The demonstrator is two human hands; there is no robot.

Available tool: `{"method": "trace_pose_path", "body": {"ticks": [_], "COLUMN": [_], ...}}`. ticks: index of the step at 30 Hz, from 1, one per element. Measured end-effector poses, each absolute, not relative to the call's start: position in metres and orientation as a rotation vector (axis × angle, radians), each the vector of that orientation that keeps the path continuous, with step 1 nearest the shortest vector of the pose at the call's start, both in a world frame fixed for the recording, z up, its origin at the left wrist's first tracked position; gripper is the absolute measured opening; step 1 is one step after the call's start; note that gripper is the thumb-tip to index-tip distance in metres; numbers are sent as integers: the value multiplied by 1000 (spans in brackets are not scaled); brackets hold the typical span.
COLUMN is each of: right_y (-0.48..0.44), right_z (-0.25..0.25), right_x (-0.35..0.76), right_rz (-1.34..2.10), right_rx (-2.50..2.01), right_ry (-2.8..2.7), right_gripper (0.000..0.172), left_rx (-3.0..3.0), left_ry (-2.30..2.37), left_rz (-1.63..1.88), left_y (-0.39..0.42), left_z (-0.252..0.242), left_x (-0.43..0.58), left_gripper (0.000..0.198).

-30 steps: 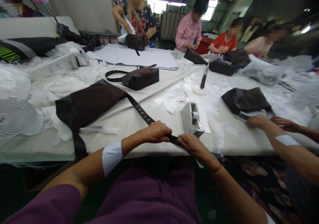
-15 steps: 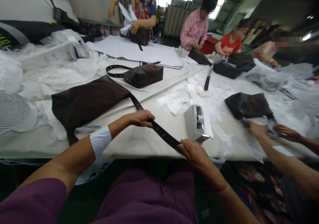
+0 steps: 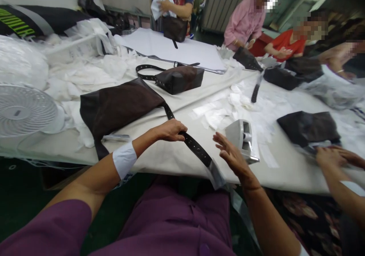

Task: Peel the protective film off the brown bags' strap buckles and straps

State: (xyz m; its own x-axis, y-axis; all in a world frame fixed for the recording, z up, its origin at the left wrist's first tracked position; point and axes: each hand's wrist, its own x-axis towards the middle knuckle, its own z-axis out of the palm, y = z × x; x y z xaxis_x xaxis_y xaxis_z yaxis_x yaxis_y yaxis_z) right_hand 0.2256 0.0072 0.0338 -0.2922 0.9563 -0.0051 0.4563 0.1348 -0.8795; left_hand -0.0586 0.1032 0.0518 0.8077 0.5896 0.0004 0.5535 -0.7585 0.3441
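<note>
Right here the left hand (image 3: pixel 170 130) is clamped on the studded strap (image 3: pixel 196 149), apparently keeping it straight, the right hand (image 3: pixel 232 159) spread open beside the tape dispenser (image 3: pixel 242 140), and the strap runs to the dark brown bag (image 3: pixel 116 111) lying flat on the surface (image 3: pixel 285 174).

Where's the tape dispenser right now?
In the head view, the tape dispenser stands on the table, right of centre near the front edge, just beyond the person's right hand and beside the white paper scraps.

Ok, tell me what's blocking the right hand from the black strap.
Nothing visible: only pale table covering lies between the open right hand and the black belt strap; the tape dispenser stands beyond the hand, off that path.
</note>
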Motion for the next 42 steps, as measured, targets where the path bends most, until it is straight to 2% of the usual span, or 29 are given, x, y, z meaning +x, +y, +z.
{"method": "trace_pose_path", "body": {"ticks": [3,7,8,10,12,14,21,25,30,34,39,42], "right_y": [-14,-52,-59,-68,-69,-63,-30,-5,18,24,39,57], "right_z": [26,-6,-17,-35,-43,-38,12,23,25,33,43,41], "right_x": [243,230,223,210,202,198,172,144,131,148,165,164], "right_rz": [894,417,300,155,155,221,96,59,37,1,-69,-96], "right_rx": [-1539,-1748,-1777,-1785,-1750,-1759,-1975,-1946,-1879,-1942,-2058,-2101], "right_ry": [-2079,-2287,-2236,-2098,-2037,-2078,-2253,-2309,-2459,-2572,-2582,-2574], "right_gripper": [69,76,73,55,37,26,10,9,9,8,20,22], "left_rx": [2649,2631,2625,2617,2610,2600,2592,2623,2593,2485,2362,2260], "left_ry": [840,854,864,874,883,896,938,924,842,892,859,821], "left_rz": [178,196,193,175,142,91,-18,-24,58,82,212,268], "left_y": [101,99,99,99,100,102,111,101,100,138,188,199], "left_z": [49,51,52,55,59,65,90,85,55,29,7,4], "left_x": [-61,-59,-59,-60,-63,-68,-73,-52,-31,-53,-76,-68], "left_gripper": [16,15,15,15,15,15,17,15,13,26,11,10]}}
